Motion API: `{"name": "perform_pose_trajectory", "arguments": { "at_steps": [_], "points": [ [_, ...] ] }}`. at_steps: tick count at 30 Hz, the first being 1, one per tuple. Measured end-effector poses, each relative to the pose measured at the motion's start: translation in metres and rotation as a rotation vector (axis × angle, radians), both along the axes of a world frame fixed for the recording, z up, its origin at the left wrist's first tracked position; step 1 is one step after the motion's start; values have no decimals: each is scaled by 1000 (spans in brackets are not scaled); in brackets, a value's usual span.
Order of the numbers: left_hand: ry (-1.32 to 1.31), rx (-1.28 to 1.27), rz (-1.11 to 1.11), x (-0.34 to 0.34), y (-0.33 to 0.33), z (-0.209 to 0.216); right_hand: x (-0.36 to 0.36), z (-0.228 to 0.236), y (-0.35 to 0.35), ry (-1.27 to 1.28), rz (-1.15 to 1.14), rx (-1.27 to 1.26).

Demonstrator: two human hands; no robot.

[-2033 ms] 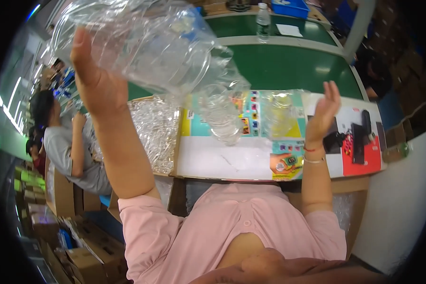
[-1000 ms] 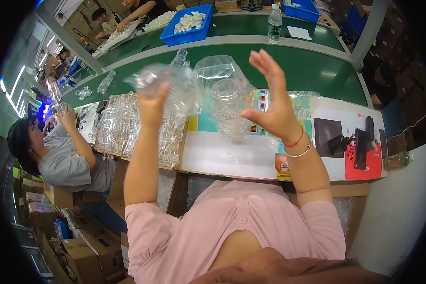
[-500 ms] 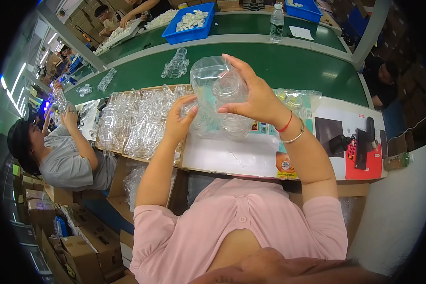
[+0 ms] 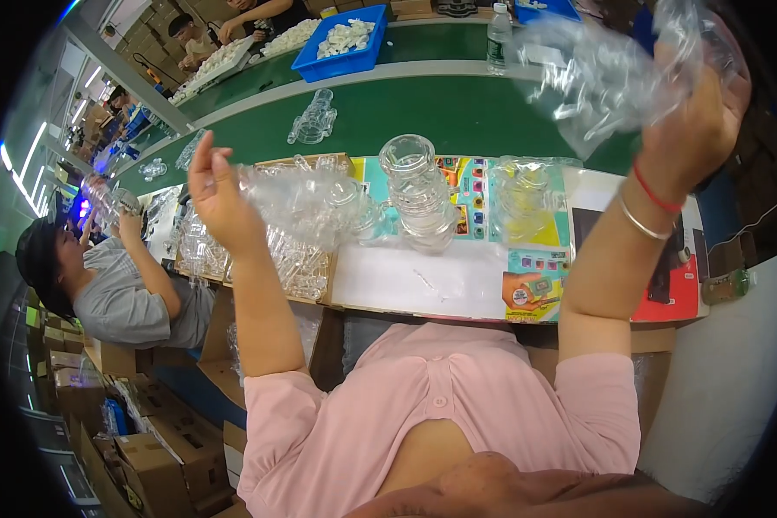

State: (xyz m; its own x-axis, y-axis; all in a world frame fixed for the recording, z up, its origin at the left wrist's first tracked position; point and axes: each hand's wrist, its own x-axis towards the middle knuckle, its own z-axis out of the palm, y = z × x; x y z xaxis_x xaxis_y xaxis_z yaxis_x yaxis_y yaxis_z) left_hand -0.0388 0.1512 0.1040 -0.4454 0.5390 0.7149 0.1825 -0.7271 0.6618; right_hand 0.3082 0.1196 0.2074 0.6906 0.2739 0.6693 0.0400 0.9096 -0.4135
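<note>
My right hand (image 4: 695,116) is raised at the upper right, closed on a crumpled clear plastic bag (image 4: 609,82) that is smeared by motion. My left hand (image 4: 220,194) is lifted over the left side of the table, its fingers loosely apart. Beside it is a blurred clear plastic shape (image 4: 298,207); I cannot tell whether they touch. A clear ringed plastic piece (image 4: 419,190) stands upright on the table between my hands. Farther right, another clear piece (image 4: 522,198) lies over the printed sheet, apparently in a bag.
A cardboard tray (image 4: 276,281) of clear plastic parts sits at the left. Behind runs a green conveyor belt (image 4: 445,108), with a loose clear part (image 4: 313,116), a blue bin (image 4: 338,65) and a water bottle (image 4: 498,39) beyond. A co-worker (image 4: 129,285) sits at my left.
My right hand has swept up and right with the plastic bag, away from the middle. My left hand has let go and moved left. The upright clear piece is now uncovered.
</note>
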Motion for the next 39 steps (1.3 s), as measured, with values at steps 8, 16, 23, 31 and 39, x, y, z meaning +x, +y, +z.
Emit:
{"name": "perform_pose_trajectory", "arguments": {
  "at_steps": [8, 16, 23, 31, 39],
  "points": [
    [779, -471, -198, 69, -32, 15, -10, -81, 8, -1252, -70, -697],
    [721, -539, -409, 94, -4, 8, -47, -161, 8, -1195, 327, -750],
    [534, -415, -514, 88, 2, 36, -63, -192, 14, -1165, 545, -942],
    [485, -297, -658, 100, -10, 94, -54, -160, 31, -996, 502, -623],
    [750, -383, -341, 94, -19, 157, -63, -180, 32, -1314, 344, -491]
  ]
}}
